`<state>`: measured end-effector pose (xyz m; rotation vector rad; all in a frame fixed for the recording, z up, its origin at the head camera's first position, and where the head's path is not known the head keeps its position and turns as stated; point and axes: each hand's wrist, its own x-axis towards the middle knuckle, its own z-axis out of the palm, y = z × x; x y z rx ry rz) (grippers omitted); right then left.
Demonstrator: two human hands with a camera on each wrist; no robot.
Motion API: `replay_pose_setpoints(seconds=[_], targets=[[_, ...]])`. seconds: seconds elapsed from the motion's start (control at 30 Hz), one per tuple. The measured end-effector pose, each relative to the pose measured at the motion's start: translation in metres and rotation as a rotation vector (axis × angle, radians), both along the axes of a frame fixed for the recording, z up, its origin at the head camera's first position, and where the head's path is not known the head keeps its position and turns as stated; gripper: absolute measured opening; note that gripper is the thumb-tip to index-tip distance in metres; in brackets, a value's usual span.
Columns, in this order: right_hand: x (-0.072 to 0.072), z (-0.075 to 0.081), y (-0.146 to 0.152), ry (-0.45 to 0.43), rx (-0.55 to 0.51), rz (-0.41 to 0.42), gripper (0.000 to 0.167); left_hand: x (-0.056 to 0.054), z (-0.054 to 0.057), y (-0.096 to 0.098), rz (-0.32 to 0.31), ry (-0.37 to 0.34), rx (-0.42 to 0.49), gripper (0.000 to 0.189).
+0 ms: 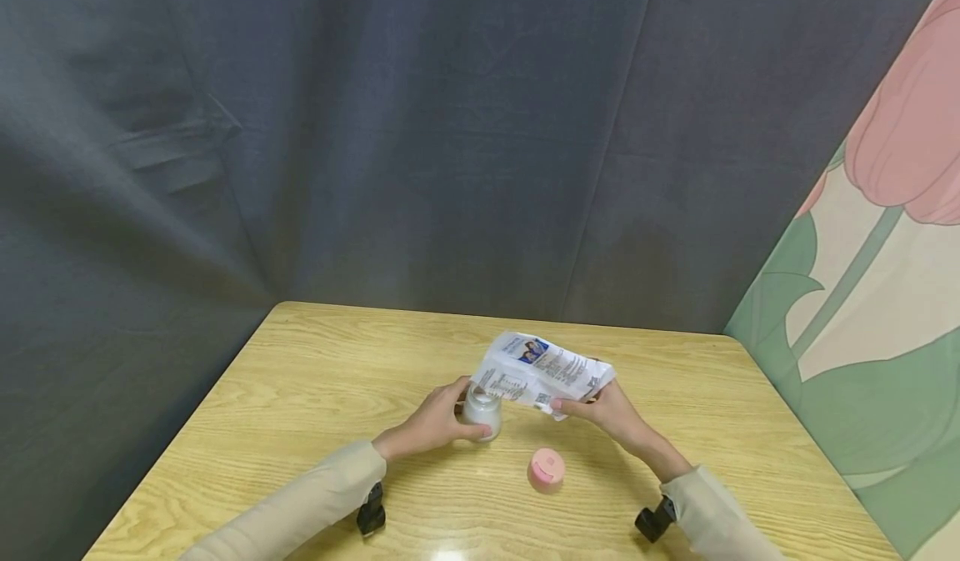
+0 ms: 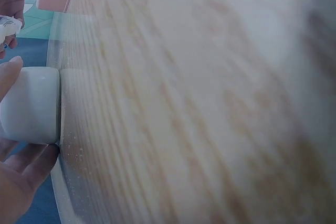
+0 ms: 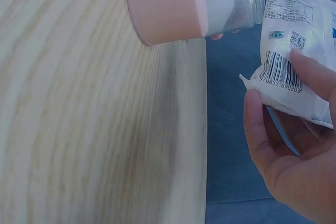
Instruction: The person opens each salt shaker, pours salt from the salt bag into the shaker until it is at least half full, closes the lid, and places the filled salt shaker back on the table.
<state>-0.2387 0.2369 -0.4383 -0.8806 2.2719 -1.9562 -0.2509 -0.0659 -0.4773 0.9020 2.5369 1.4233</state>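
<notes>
Upright on the table is a clear glass jar point(image 1: 482, 415), and my left hand point(image 1: 437, 422) grips its side with thumb and fingers. White contents fill much of the jar point(image 3: 228, 6), with clear glass below its rim. My right hand point(image 1: 613, 419) holds a white printed bag point(image 1: 551, 371), thumb on the near face and fingers behind. The bag tilts down to the left, its lower left end right at the jar's mouth. A barcode shows on the bag in the right wrist view. Nearer to me, a round pink lid point(image 1: 547, 469) lies on the table.
The wooden table point(image 1: 337, 361) has a dark curtain point(image 1: 450, 144) behind it and a flower-patterned panel point(image 1: 847, 294) on the right. Small white specks point(image 2: 79, 156) dot the tabletop near the jar. Each wrist wears a black camera mount point(image 1: 371, 511).
</notes>
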Motion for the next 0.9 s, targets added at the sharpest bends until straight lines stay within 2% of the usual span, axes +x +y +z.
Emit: replay_pose_setpoints(seconds=[0.4,0.57,0.9], targets=[[0.004,-0.004,-0.001,-0.077,-0.03,-0.039,0.055,0.0,-0.002,0.001,-0.001,0.01,0.004,0.064],[0.006,-0.007,-0.004,-0.163,-0.065,-0.052,0.054,-0.001,-0.003,0.0,-0.006,0.019,0.004,0.066],[0.008,-0.009,-0.011,-0.322,-0.112,-0.145,0.057,-0.002,-0.003,-0.001,-0.007,0.004,-0.002,0.07]])
